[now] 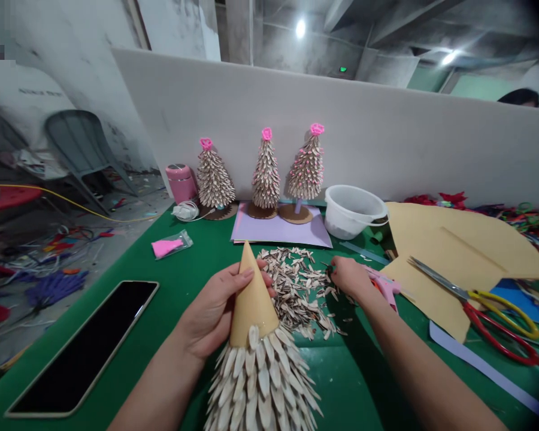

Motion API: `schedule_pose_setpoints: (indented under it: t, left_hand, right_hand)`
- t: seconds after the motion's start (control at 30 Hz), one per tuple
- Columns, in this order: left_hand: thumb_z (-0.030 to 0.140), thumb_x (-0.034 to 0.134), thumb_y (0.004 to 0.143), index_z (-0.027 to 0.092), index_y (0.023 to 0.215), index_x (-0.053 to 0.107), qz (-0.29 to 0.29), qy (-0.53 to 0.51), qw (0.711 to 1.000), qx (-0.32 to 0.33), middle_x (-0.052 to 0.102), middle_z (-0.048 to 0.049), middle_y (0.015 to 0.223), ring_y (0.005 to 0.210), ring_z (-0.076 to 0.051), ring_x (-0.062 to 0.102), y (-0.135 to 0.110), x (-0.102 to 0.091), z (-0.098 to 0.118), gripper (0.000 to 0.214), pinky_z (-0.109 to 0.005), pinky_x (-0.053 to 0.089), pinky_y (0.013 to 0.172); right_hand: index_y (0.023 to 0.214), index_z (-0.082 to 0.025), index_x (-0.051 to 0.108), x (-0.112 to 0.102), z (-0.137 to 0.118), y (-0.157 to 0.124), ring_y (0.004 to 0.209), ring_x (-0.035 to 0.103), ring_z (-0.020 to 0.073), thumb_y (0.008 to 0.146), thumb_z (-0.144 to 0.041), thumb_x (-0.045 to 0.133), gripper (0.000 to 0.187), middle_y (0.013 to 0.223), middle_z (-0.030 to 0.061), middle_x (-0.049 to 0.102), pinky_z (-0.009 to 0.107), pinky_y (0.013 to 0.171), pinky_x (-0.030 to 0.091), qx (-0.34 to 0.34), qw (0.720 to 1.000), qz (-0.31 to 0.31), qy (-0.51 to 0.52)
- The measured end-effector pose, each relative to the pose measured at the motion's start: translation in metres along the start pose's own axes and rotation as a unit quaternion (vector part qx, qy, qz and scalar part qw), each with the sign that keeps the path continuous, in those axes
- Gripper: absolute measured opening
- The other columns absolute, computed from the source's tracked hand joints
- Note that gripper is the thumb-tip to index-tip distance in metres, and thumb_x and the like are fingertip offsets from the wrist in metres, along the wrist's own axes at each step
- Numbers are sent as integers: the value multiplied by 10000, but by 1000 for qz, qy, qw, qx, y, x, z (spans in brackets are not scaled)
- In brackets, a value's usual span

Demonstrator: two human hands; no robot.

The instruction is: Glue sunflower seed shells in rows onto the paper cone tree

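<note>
My left hand (pixel 218 305) is wrapped round the bare upper part of a tan paper cone (pixel 251 302), thumb on the near side. Rows of pale sunflower seed shells (pixel 263 380) cover the lower part of the cone like scales. Behind it, a loose pile of seed shells (pixel 296 293) lies on the green tabletop. At the pile's right edge my right hand (pixel 348 278) has its fingers closed, with a small dark bit at their tips that I cannot make out. A pink glue gun (pixel 386 287) lies just right of that hand, partly hidden by it.
Three shell-covered trees (pixel 216 182) with pink tops stand at the back, beside a white bucket (pixel 353 212) and a pink canister (pixel 181 182). A phone (pixel 87 347) and a pink packet (pixel 171 245) lie left. Scissors (pixel 471 299) rest on tan card (pixel 431 239) at right.
</note>
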State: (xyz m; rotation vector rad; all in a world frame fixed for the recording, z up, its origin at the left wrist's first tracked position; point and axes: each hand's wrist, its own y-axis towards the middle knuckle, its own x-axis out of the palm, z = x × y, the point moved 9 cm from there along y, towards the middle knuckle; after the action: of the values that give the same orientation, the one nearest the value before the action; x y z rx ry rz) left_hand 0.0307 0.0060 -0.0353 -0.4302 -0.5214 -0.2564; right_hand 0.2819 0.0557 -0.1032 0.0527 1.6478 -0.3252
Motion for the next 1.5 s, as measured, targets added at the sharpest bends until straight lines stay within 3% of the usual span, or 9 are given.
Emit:
schedule_pose_setpoints:
  t: [0.27, 0.4, 0.6, 0.73, 0.9, 1.03, 1.27, 1.4, 1.5]
  left_hand:
    - [141, 586, 724, 133, 909, 580, -15, -22, 999, 20, 647, -70, 751, 689, -189, 634, -2, -4, -2, 185, -300, 517, 625]
    - [137, 579, 728, 134, 915, 586, -25, -58, 998, 26, 642, -65, 750, 687, -184, 627, 0, -14, -7, 187, -306, 517, 636]
    - [148, 580, 732, 130, 945, 590, -36, -106, 993, 24, 649, -78, 771, 708, -183, 629, 2, -24, -16, 214, -312, 518, 686]
    - [161, 573, 742, 132, 945, 592, -41, -110, 993, 25, 646, -73, 769, 709, -180, 626, 0, -25, -17, 207, -312, 517, 686]
    - [153, 571, 743, 134, 947, 594, -40, -110, 993, 25, 645, -64, 770, 712, -162, 621, -2, -24, -19, 206, -279, 511, 683]
    - [155, 580, 730, 136, 937, 590, -32, -101, 994, 26, 650, -71, 765, 698, -178, 629, -1, -25, -21, 208, -304, 519, 679]
    - [158, 568, 738, 139, 928, 597, -17, -100, 994, 28, 643, -68, 762, 690, -192, 628, 0, -27, -20, 194, -329, 523, 660]
    - [178, 552, 758, 142, 934, 604, -21, -125, 991, 33, 629, -52, 770, 718, -187, 615, -3, -25, -16, 187, -334, 511, 696]
    - [185, 533, 776, 141, 937, 607, -27, -131, 990, 33, 625, -51, 779, 733, -181, 608, -5, -23, -14, 183, -334, 502, 717]
  right_hand:
    - [1100, -171, 523, -5, -10, -16, 919, 573, 177, 862, -301, 503, 272, 1102, 64, 556, 378, 770, 485, -56, 998, -19, 13]
    - [1075, -166, 536, 3, -23, -29, 896, 578, 168, 865, -301, 497, 252, 1079, 61, 568, 371, 761, 487, -117, 992, -41, 36]
    - [1062, -158, 541, 14, -26, -31, 877, 582, 164, 861, -303, 504, 250, 1057, 58, 575, 365, 747, 491, -153, 982, -67, 88]
    - [1042, -148, 546, 12, -25, -33, 841, 589, 155, 860, -306, 505, 244, 1017, 51, 587, 353, 724, 496, -175, 969, -48, 171]
    - [1037, -138, 540, 5, -23, -37, 801, 599, 146, 872, -314, 486, 248, 953, 40, 600, 340, 699, 503, -196, 930, -3, 310]
    - [1029, -136, 542, 4, -16, -35, 789, 600, 142, 870, -307, 491, 239, 937, 37, 603, 334, 691, 505, -189, 914, 34, 357]
    - [1015, -152, 550, -1, -11, -41, 897, 548, 173, 840, -286, 526, 222, 1024, 48, 557, 378, 778, 452, -167, 930, 137, 298]
    - [827, -154, 598, 5, -28, -46, 677, 530, 113, 827, -292, 527, 155, 784, 2, 563, 285, 641, 444, -192, 946, 97, 244]
    - [807, -147, 579, 12, -41, -48, 645, 530, 104, 820, -317, 547, 173, 763, -10, 570, 276, 608, 443, -207, 955, 62, 203]
